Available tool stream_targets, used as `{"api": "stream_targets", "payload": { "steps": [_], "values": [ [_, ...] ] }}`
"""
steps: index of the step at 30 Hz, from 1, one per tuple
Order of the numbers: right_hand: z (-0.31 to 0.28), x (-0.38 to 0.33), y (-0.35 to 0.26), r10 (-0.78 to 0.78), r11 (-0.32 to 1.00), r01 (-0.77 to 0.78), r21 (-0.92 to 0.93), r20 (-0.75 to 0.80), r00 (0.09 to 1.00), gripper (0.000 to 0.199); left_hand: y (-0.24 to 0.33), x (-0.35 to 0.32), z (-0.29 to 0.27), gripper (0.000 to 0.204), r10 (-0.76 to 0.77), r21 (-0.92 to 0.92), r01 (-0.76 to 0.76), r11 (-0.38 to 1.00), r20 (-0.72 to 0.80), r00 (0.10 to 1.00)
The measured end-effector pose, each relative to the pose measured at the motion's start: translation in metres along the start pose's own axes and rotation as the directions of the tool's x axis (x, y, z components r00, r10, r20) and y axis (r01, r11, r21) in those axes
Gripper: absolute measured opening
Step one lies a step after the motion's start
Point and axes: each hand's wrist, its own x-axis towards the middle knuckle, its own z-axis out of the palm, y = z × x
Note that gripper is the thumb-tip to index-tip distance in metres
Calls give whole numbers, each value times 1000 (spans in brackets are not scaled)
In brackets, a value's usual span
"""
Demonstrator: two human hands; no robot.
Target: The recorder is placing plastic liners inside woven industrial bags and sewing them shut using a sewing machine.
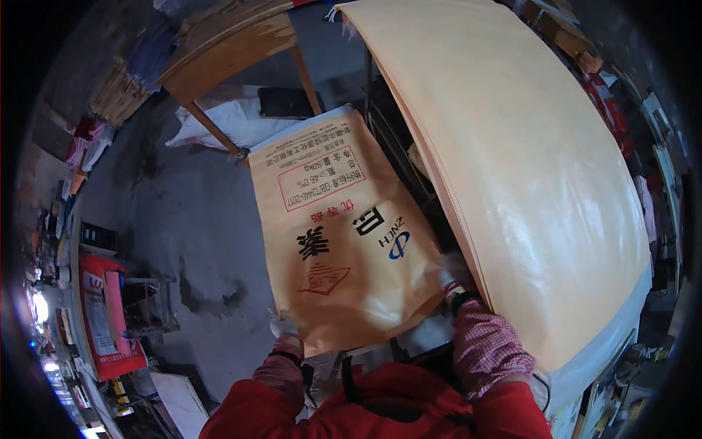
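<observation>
A tan woven sack [333, 256] with dark, red and blue printing stretches out flat in front of me, its print facing up. My left hand [282, 324], in a pale glove, grips the sack's near left corner. At the near right edge my right hand [449, 279], partly in shadow, holds the other side; its fingertips are hard to make out. Both forearms wear checked red sleeve covers with dark bands at the wrists. The near edge sags between my hands, and the far end reaches toward a wooden table.
To my right, a large stack of plain tan woven sheets [526, 161] lies draped over a stand. A wooden table [227, 58] stands far left, with a white bundle [219, 117] beneath it. A red-and-white sack [102, 318] sits at left by a small metal frame.
</observation>
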Motion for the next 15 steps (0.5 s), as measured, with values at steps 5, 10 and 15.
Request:
{"api": "stream_targets", "payload": {
  "steps": [5,10,15],
  "values": [
    [4,-5,-59,13,998,-11,-69,23,1000,26,-30,60,-31,24,91,-171,-132,976,-226,970],
    [40,13,-12,-590,675,288,-679,-263,764,24,-10,49,22,21,105,-132,-116,984,-87,991],
    [39,-11,7,-653,674,552,-492,-47,755,23,-38,51,30,21,96,-42,-99,994,-56,994]
  ]
}}
